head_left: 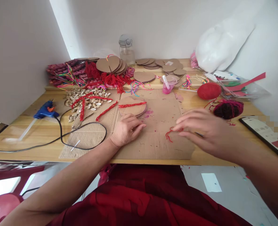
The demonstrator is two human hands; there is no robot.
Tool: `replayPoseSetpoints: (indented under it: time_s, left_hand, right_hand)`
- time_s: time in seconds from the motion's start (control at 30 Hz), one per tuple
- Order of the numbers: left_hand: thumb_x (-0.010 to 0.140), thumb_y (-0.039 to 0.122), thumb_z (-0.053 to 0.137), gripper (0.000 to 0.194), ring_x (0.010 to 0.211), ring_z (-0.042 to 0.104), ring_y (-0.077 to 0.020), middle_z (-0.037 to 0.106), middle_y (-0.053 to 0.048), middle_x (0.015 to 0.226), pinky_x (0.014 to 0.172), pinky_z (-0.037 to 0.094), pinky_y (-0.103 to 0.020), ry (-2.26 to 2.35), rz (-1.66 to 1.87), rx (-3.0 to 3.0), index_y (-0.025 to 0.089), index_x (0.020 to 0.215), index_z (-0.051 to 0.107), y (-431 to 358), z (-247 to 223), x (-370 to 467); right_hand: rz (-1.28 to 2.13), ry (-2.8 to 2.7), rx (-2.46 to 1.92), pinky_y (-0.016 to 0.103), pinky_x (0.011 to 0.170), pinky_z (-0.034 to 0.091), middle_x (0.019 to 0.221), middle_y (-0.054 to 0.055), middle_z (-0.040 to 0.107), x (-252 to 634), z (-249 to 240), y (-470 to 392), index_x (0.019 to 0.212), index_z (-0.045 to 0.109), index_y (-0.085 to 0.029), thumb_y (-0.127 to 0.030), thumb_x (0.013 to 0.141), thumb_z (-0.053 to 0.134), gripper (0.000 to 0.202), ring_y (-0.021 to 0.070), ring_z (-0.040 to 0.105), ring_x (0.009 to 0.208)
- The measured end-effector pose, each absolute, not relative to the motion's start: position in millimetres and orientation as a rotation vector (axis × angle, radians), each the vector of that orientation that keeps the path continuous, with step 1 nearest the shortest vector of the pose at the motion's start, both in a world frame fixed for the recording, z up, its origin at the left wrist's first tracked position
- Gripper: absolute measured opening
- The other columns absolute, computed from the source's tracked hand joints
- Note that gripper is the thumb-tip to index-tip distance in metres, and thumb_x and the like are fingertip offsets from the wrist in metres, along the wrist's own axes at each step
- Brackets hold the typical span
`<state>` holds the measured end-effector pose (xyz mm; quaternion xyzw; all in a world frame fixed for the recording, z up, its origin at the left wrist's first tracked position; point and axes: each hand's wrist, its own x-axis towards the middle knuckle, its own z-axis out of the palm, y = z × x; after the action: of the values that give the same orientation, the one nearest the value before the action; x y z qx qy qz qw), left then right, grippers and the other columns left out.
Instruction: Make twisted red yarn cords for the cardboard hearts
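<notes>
Right hand (201, 130) pinches red yarn (167, 136), right of frame centre — likely light, limp; best held near an end. Left hand (128, 130) half-curled by cardboard disc (133, 111), mid-frame — can't tell if gripping.

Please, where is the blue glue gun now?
In the head view, the blue glue gun is at the left of the table, just left of the peanut shells.

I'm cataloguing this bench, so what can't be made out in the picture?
All in the head view:
Right hand: motion blur obscures how its fingertips meet the red yarn.
Dark object: mostly hidden by the right hand.
Left hand: its back hides the palm.
Phone: digits too blurred; mosaic covers its right side.
Pink object: cut off by the left edge.
</notes>
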<state>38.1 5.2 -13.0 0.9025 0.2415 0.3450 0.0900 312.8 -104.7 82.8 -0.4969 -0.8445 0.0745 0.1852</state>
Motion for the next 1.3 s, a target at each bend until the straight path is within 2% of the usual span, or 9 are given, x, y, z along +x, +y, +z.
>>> replayPoseSetpoints:
  time_s: [0.3, 0.5, 0.6, 0.67, 0.77, 0.9, 1.0, 1.17, 1.3]
  left_hand:
    - [0.093, 0.028, 0.059, 0.02, 0.078, 0.058, -0.0194, 0.066, -0.006, 0.072, 0.077, 0.048, -0.035, 0.767, 1.054, 2.622, 0.016, 0.08, 0.068, 6.3, -12.3, 35.8]
    - [0.095, 0.038, 0.057, 0.024, 0.088, 0.065, -0.0185, 0.073, -0.007, 0.092, 0.079, 0.051, -0.032, 0.883, 0.942, 1.957, 0.018, 0.099, 0.07, -0.9, 5.7, 60.3]
    - [0.098, 0.044, 0.049, 0.035, 0.104, 0.066, -0.0209, 0.072, -0.01, 0.112, 0.08, 0.053, -0.031, 0.739, 0.768, 1.535, 0.021, 0.118, 0.066, 4.4, 15.4, 78.6]
    - [0.099, 0.05, 0.044, 0.043, 0.108, 0.065, -0.0229, 0.071, -0.013, 0.116, 0.08, 0.053, -0.032, 0.67, 0.679, 1.347, 0.02, 0.119, 0.067, 10.8, 21.6, 87.0]
    - [0.092, 0.056, 0.056, 0.047, 0.098, 0.068, -0.0214, 0.073, -0.014, 0.106, 0.075, 0.052, -0.029, 0.644, 0.61, 1.157, 0.017, 0.113, 0.071, 18.6, 28.6, 93.2]
    - [0.067, 0.041, 0.086, 0.043, 0.073, 0.064, -0.0135, 0.073, -0.007, 0.085, 0.063, 0.048, -0.023, 0.752, 0.662, 1.138, 0.016, 0.099, 0.073, 23.2, 26.3, 95.2]
    - [0.072, 0.042, 0.081, 0.031, 0.059, 0.055, -0.0091, 0.069, -0.003, 0.071, 0.057, 0.045, -0.022, 0.815, 0.702, 1.237, 0.015, 0.086, 0.073, 23.5, 18.4, 95.0]
    - [0.078, 0.04, 0.075, 0.024, 0.059, 0.056, -0.0101, 0.067, -0.001, 0.07, 0.055, 0.046, -0.022, 0.861, 0.763, 1.353, 0.017, 0.081, 0.071, 22.3, 11.1, 90.7]
    - [0.081, 0.037, 0.074, 0.02, 0.063, 0.057, -0.0098, 0.068, -0.001, 0.072, 0.056, 0.046, -0.021, 0.857, 0.876, 1.394, 0.017, 0.082, 0.072, 23.6, 10.4, 87.5]
  right_hand:
    - [0.214, -2.505, -1.503, 0.043, 0.088, 0.038, 0.093, 0.008, 0.063, 313.1, 17.1, -76.5, 0.083, 0.062, -0.02, -0.017, 0.09, 0.057, 0.01, 0.0251, 0.052, 0.094]
    - [0.333, -2.348, -1.383, 0.038, 0.082, 0.038, 0.085, 0.005, 0.059, 304.5, 41.8, -65.8, 0.081, 0.048, -0.021, -0.012, 0.091, 0.045, 0.014, 0.0234, 0.05, 0.091]
    - [0.328, -2.28, -1.338, 0.036, 0.082, 0.038, 0.086, 0.004, 0.059, 296.7, 61.3, -55.1, 0.085, 0.048, -0.021, -0.012, 0.093, 0.044, 0.013, 0.0222, 0.051, 0.089]
    - [0.282, -2.258, -1.34, 0.037, 0.082, 0.038, 0.085, 0.003, 0.058, 292.2, 69.3, -47.4, 0.086, 0.05, -0.021, -0.013, 0.094, 0.045, 0.012, 0.0218, 0.052, 0.087]
    - [0.176, -2.215, -1.361, 0.038, 0.082, 0.037, 0.084, 0.003, 0.058, 289.7, 68.8, -36.1, 0.085, 0.052, -0.022, -0.013, 0.092, 0.048, 0.012, 0.0232, 0.052, 0.089]
    - [0.155, -2.19, -1.356, 0.039, 0.083, 0.037, 0.086, 0.004, 0.06, 289.6, 53.4, -23.8, 0.086, 0.052, -0.022, -0.013, 0.092, 0.048, 0.011, 0.023, 0.053, 0.089]
    - [0.189, -2.184, -1.361, 0.04, 0.085, 0.039, 0.085, 0.003, 0.061, 287.1, 48.2, -21.2, 0.086, 0.052, -0.022, -0.015, 0.095, 0.047, 0.012, 0.023, 0.055, 0.089]
    - [0.105, -2.084, -1.561, 0.042, 0.09, 0.043, 0.105, 0.007, 0.065, 310.3, 62.7, -49.5, 0.105, 0.056, -0.023, -0.026, 0.096, 0.053, 0.01, 0.0267, 0.057, 0.104]
    - [0.073, -2.015, -2.044, 0.041, 0.074, 0.045, 0.091, 0.005, 0.067, 365.5, 63.2, -108.9, 0.092, 0.06, -0.025, -0.046, 0.094, 0.054, 0.022, 0.0287, 0.06, 0.09]
